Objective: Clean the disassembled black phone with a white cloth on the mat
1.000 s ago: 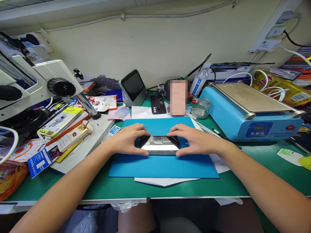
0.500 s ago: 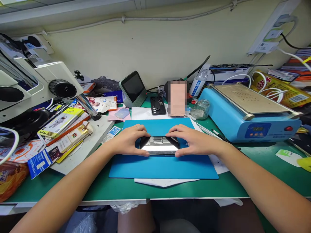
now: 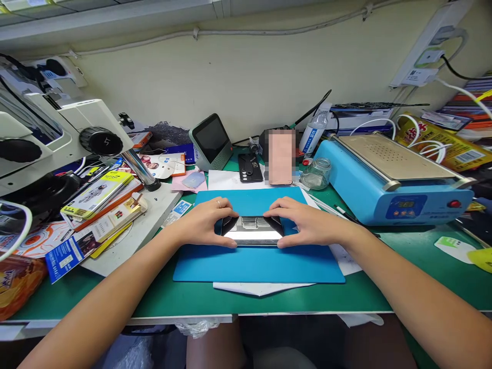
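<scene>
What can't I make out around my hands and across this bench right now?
Head view, glossy device: ends partly covered by the left hand and right hand; underside turned from the camera.
Head view, white stand: cut off by the left edge.
Head view, pink panel: pixelation hides its detail.
Head view, blue machine: digits on its display too small to read.

From here I see the green counter [image 3: 184, 302]; near its front edge lies a blue mat [image 3: 261, 266], toward its right edge stands a blue machine [image 3: 369, 193].
</scene>
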A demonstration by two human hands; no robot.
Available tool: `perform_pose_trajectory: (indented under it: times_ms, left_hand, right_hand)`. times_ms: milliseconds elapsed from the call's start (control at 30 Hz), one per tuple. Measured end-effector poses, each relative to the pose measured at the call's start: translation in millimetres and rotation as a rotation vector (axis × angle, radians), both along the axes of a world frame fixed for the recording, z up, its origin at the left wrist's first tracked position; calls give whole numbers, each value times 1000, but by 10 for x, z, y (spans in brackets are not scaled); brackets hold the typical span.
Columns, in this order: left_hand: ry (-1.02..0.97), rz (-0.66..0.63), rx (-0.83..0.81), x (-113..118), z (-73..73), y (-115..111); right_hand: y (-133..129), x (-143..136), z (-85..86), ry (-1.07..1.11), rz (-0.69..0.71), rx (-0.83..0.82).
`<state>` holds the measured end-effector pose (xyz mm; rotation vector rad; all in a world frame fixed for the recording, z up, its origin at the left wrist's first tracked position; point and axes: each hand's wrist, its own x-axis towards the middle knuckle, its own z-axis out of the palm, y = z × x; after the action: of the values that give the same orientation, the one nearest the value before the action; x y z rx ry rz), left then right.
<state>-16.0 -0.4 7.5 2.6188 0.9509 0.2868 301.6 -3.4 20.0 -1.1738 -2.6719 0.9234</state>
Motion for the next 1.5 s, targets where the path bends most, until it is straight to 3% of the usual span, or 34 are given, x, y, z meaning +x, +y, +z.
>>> perform_pose_trajectory:
  times_ms: [1067, 1500]
  left_hand:
    - [34, -16, -35, -1, 43, -13]
    - [18, -1, -66, -18, 16, 13]
  right_hand:
    - [0, 10, 37, 18, -2, -82]
    - [28, 13, -21, 34, -11, -86]
